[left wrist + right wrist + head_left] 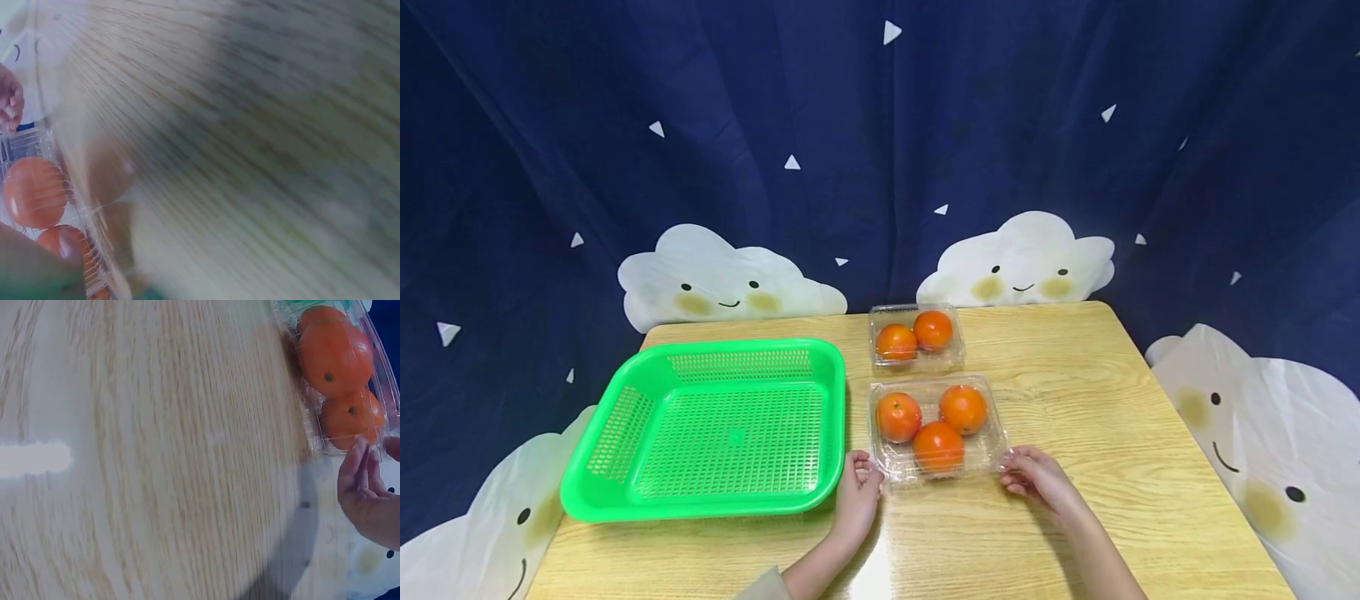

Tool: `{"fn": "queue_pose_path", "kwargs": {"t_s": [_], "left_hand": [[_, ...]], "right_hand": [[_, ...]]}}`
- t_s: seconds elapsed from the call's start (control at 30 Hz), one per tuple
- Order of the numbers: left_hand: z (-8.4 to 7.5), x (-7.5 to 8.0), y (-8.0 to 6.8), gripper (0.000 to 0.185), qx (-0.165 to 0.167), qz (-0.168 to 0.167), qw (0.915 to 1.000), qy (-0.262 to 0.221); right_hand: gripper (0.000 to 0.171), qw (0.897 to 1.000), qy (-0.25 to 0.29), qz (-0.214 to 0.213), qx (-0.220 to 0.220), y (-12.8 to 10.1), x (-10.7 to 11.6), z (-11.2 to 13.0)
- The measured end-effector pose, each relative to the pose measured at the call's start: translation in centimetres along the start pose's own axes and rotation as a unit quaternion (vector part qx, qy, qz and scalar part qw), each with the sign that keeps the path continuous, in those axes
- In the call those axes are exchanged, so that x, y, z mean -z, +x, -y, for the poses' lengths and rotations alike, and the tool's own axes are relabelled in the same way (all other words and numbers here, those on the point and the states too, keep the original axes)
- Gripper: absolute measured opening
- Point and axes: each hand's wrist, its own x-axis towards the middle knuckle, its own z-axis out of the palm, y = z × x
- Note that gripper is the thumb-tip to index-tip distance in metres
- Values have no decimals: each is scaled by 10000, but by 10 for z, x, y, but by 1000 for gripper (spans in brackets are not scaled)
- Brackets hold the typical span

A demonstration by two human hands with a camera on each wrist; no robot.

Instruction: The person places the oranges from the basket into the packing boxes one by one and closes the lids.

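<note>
Wooden table [1075, 400] with pale grain carries everything. Left of the near box sits a green plastic basket [715, 425], square and perforated. The near box [936, 429], clear thin plastic, holds three smooth round orange fruits [938, 446]; a smaller box [916, 336] with two lies just behind it. The left hand [856, 492] and right hand [1033, 477] each pinch a front corner of the near box. Even grip on both corners would likely keep the flimsy shell from flexing.
</note>
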Motion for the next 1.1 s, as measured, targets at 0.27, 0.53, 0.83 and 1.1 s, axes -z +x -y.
{"fn": "queue_pose_path", "kwargs": {"t_s": [0.27, 0.53, 0.83, 1.1], "left_hand": [[19, -2, 6, 70, -1344, 189, 9808, 1403], [11, -4, 11, 74, -2502, 314, 9185, 3045], [5, -3, 20, 63, -3384, 460, 8118, 4737], [2, -2, 22, 50, -3686, 528, 7587, 5345]], "right_hand": [[44, 9187, -3123, -1204, 2098, 0, -9, -2], [63, 8099, -4505, -1025, 3614, -1, -11, 1], [59, 7672, -5024, -796, 3907, 2, -13, -1], [56, 7618, -4993, -671, 4073, 6, -14, -5]]}}
